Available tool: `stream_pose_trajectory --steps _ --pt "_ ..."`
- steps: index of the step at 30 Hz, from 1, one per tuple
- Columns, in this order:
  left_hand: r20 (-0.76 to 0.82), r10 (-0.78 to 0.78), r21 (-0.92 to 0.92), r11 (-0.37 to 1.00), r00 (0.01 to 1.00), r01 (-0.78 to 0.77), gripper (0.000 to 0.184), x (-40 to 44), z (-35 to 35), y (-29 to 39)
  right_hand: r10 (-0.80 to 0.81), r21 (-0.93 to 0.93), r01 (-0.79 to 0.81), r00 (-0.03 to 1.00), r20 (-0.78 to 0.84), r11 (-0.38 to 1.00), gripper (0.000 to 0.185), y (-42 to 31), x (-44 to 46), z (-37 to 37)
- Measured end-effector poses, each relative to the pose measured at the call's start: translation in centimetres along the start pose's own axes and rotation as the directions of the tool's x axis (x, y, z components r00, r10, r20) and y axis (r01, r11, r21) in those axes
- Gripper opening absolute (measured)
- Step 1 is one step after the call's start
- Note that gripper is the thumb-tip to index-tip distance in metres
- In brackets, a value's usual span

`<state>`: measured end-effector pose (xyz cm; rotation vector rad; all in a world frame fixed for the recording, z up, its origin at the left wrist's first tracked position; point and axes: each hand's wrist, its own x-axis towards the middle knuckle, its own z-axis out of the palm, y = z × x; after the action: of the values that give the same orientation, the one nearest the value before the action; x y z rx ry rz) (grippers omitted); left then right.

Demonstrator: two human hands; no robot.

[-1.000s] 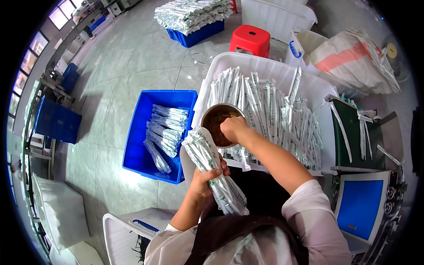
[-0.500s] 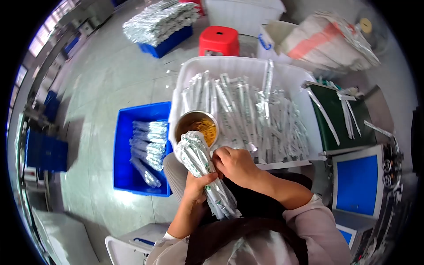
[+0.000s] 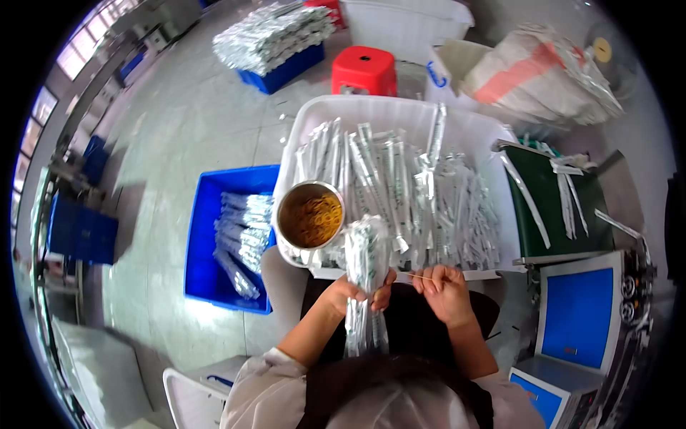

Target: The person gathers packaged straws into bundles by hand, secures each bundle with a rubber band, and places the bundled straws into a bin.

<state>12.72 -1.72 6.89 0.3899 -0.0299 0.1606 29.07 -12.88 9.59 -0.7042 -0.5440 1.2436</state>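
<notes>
Evidently plenty is left: the white tub [image 3: 510, 214] ahead of me holds many loose silvery packets [image 3: 386, 179]. I judge the grouped ones in the blue bin [image 3: 196, 247] beside it done. The bundle [image 3: 366, 257] sits clasped in the fingers of my left hand [image 3: 346, 294], its top near the steel cup [image 3: 286, 216] of rubber bands [image 3: 319, 220]. My right hand [image 3: 444, 293], apart from the bundle, pinches one thin band [image 3: 414, 275] stretched toward it, so I take this one as unfinished.
</notes>
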Motion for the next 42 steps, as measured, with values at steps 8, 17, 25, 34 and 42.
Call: stream_pose_trajectory --steps 8,17,25,34,42 --pt "-0.079 0.003 0.087 0.996 0.997 0.004 0.060 -0.1 0.5 0.1 -0.229 -0.641 0.303 0.953 0.199 0.705 0.054 -0.8 5.0 3.2" --pt "-0.073 -0.108 0.392 0.911 0.991 0.128 0.032 2.5 4.1 -1.6 0.297 -0.886 0.251 0.876 0.379 0.389 0.019 -7.6 6.5 7.3" --pt "0.052 0.063 0.365 0.928 0.997 -0.078 0.059 -1.0 3.4 0.1 0.197 -0.216 -0.126 0.915 0.351 0.968 0.088 -0.4 6.2 9.0" --pt "-0.565 0.514 0.573 0.807 0.645 -0.141 0.049 -10.5 1.9 -4.6 0.413 -0.637 -0.138 0.858 0.305 0.758 0.071 8.0 3.7 10.6" --pt "-0.823 0.542 0.439 0.798 0.172 -0.413 0.041 -12.3 0.0 16.3 0.144 -0.679 0.059 0.961 0.238 0.731 0.044 1.0 4.1 7.3"
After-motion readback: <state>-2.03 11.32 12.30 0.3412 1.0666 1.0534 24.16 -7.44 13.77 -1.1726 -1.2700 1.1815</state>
